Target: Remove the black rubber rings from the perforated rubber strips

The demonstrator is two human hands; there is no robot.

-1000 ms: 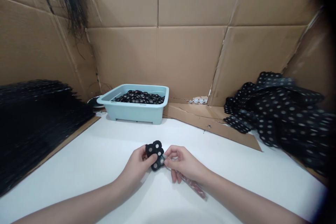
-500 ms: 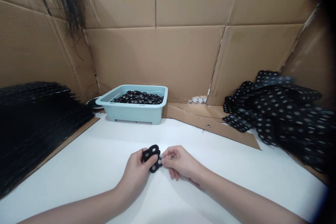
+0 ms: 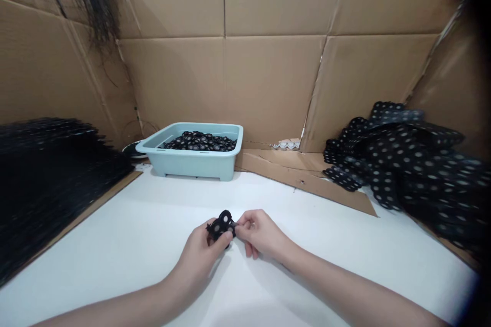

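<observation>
A small black fabric piece with pale dots is bunched between the thumb and fingers of my left hand, just above the white table. My right hand is closed in a pinch against the right edge of this fabric. What its fingertips hold there is too small to make out. The left thumb lies across the front of the fabric and hides its lower part.
A light blue plastic basin full of black dotted pieces stands at the back. A heap of black dotted fabric lies on the right. Stacked black material fills the left side. Cardboard walls enclose the white table.
The fabric has turned and bunched up in my left hand, with its dots now in different places. My right fingertips have come closer to its edge. The view has shifted slightly.
</observation>
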